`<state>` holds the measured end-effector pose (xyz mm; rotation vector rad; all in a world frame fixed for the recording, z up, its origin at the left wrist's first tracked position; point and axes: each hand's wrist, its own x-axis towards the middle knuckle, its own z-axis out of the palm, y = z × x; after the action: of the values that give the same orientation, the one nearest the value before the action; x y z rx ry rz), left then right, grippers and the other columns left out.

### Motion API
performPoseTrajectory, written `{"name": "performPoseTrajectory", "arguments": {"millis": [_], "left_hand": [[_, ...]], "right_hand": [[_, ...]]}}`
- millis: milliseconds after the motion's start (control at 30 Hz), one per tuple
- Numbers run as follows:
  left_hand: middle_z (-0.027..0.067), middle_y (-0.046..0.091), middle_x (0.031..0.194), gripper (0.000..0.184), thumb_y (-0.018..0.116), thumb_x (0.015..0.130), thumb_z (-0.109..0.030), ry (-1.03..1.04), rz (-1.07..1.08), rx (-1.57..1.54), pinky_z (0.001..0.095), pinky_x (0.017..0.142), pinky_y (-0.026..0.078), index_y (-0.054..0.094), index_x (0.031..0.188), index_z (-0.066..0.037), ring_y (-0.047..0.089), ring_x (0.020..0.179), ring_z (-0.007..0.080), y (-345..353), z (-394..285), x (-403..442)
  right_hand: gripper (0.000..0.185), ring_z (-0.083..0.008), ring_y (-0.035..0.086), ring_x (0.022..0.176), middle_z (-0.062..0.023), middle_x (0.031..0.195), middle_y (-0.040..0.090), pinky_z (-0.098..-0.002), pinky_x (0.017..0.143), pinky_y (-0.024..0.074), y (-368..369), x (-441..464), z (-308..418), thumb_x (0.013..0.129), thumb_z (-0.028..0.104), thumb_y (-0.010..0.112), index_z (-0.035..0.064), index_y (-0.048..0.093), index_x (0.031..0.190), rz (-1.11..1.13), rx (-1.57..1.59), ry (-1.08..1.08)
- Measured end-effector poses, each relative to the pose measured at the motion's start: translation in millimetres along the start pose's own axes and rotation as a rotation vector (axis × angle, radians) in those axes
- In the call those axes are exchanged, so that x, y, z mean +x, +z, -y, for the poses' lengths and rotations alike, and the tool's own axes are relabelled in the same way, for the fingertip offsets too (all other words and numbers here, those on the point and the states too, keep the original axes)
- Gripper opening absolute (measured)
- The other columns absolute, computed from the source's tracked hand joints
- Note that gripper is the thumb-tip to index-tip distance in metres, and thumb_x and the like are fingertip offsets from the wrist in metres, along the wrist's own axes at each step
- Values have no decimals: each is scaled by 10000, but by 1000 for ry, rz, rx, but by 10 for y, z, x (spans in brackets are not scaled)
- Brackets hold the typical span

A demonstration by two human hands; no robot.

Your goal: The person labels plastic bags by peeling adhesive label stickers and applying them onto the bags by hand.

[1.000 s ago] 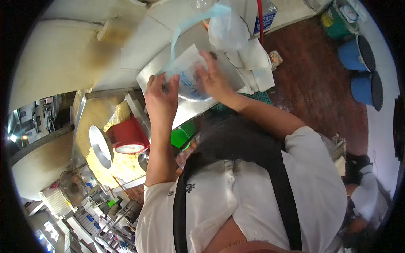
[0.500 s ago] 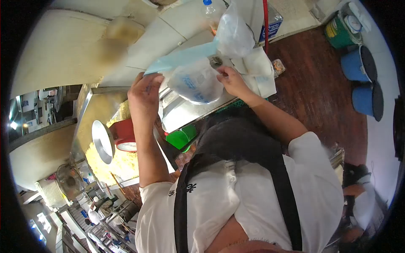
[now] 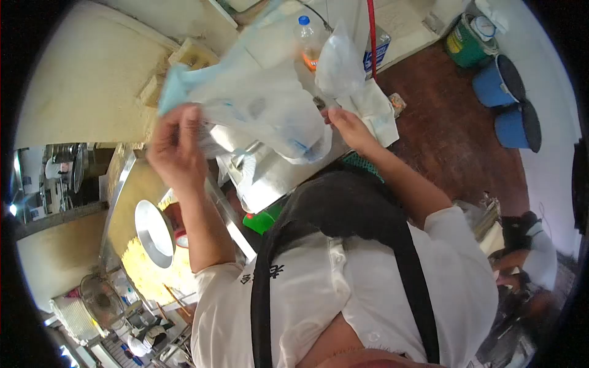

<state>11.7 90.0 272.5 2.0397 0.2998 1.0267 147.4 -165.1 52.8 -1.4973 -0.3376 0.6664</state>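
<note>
As the left hand (image 3: pixel 177 147) clamps it, a plastic bag (image 3: pixel 264 113) hangs spread.
Right hand (image 3: pixel 350 127) beside it, near the steel worktop's (image 3: pixel 273 185) front edge: grip unclear.

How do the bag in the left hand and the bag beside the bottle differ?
The held bag is spread wide; the other bag is bunched and narrower. The held bag shows blue print; on the other bag none is visible. The left hand grips the held bag, while no hand grips the other bag. Both look like whitish plastic.
</note>
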Motion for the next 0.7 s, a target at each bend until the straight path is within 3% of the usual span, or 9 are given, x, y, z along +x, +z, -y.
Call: {"name": "performPoseTrajectory", "arguments": {"millis": [100,167,200,300,333,433,500,567,700], "left_hand": [[91,695,871,148,655,963,-121,8,52,-199,276,753,514,695,952,21,632,790,135,-29,161,-10],[119,701,937,136,637,960,-89,21,68,-489,292,788,524,692,992,31,651,834,153,-172,386,55],[139,698,1059,218,607,965,-104,45,289,-786,311,846,532,677,1113,40,666,915,178,-209,364,158],[106,714,1064,252,653,927,-104,-201,126,-421,309,804,511,689,1139,27,644,870,164,-16,423,349],[110,709,1090,343,686,935,-226,-144,200,21,321,817,519,677,1165,29,639,894,172,107,569,409],[133,701,1139,496,699,935,-365,-294,731,-211,330,879,505,638,1267,-3,642,950,206,589,1271,351],[122,700,1151,526,715,915,-395,-685,655,-654,359,967,478,641,1245,9,659,1007,225,839,1548,225],[111,708,1132,504,743,890,-382,-750,809,-916,362,993,467,666,1188,17,668,1018,218,987,1059,292],[84,728,994,333,745,888,-278,-589,962,-893,317,911,498,704,1060,4,674,941,173,1320,1107,555]], "right_hand": [[364,-133,560,997,-31,1050,656,-298,901,435,68,-82,314,1012,334,580,11,654,1164,86,45,178],[320,-147,588,984,-30,1021,662,-333,881,468,157,-98,365,993,328,608,48,653,1140,28,155,104],[299,-153,603,978,-29,1007,666,-350,872,485,194,-79,420,983,325,621,66,653,1128,4,204,62],[277,-142,586,1041,-22,1129,636,-342,965,461,376,-153,906,1018,170,545,33,579,1256,-16,741,-140],[330,-145,586,1072,-28,1180,624,-344,969,471,417,-156,1078,1009,165,555,49,535,1318,32,736,-169],[496,-156,582,1150,-41,1295,597,-344,979,488,508,-32,1461,990,153,578,84,432,1459,164,641,-278],[541,-167,573,1183,-45,1324,589,-334,985,486,468,217,1597,985,152,583,90,403,1492,233,466,-368],[501,-190,609,1124,-59,1266,624,-336,959,497,270,527,1335,958,161,595,86,466,1435,135,562,-546],[460,-210,619,1090,-82,1216,634,-352,935,499,-202,542,1320,947,178,608,69,488,1377,-37,536,-413]]}}
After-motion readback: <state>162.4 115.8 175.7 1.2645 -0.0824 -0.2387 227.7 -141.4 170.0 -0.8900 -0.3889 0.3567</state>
